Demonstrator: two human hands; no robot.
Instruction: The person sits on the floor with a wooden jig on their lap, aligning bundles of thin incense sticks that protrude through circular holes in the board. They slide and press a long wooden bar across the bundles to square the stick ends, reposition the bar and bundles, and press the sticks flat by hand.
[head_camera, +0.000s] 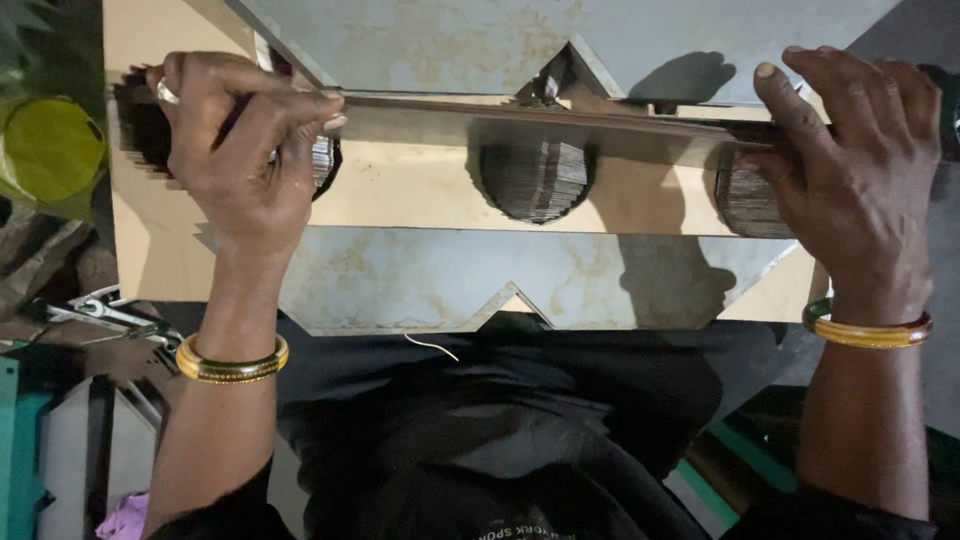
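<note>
Both hands pinch one long thin strip (540, 108); the left hand (245, 150) and right hand (855, 170) grip its ends. Keep it flat and level over the card stacks (535, 180); I think even pulls stop it bending.

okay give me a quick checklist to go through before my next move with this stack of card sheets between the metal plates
1. Left hand grips the stack of card sheets at its left end: ok.
2. Right hand grips the right end: ok.
3. Stack lies level across the tan board: ok.
4. Sheet edges flush at the round cutouts: not ok, they look stepped.
5. Fingers clear of the near metal plate: ok.
6. Far metal plate seated firmly: cannot tell.
</note>
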